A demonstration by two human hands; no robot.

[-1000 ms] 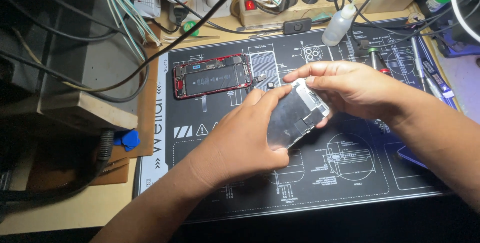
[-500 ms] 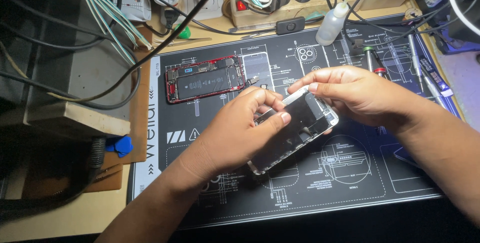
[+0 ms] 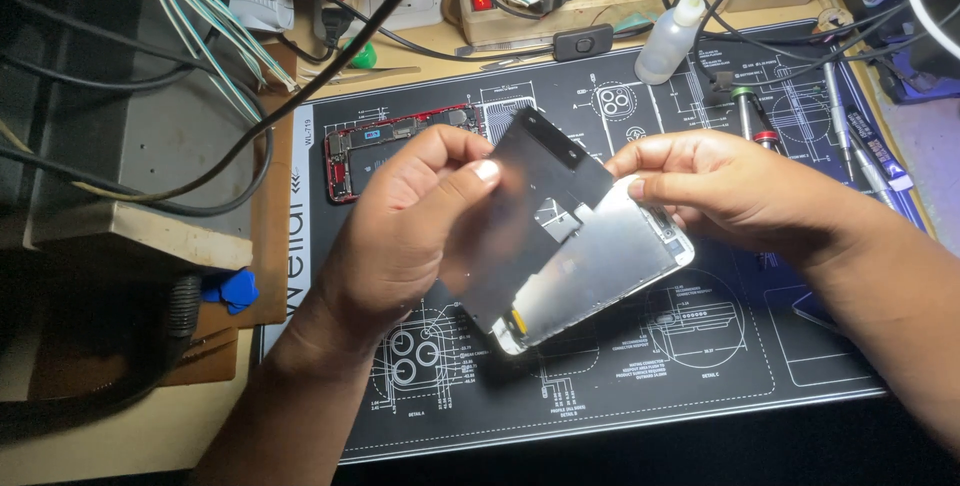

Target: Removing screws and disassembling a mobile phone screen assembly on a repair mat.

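Both hands hold the detached phone screen panel (image 3: 585,271) tilted above the dark work mat (image 3: 700,366), left hand (image 3: 400,236) grasping its dark backing sheet (image 3: 535,191), right hand (image 3: 720,191) pinching the top edge, apparently for separation.

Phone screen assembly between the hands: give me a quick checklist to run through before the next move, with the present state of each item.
1. Left hand grips the dark thin backing sheet: ok, thumb and fingers pinch its edge.
2. Right hand steadies the white-framed phone screen assembly: ok, fingers on its upper edge.
3. Sheet fully free of the assembly: cannot tell, the lower part overlaps it.
4. Assembly is above the black printed work mat: ok.
5. Red-framed opened phone body lies apart from the hands: ok, on the mat behind the left hand.
6. Clear squeeze bottle upright, away from the work: ok.
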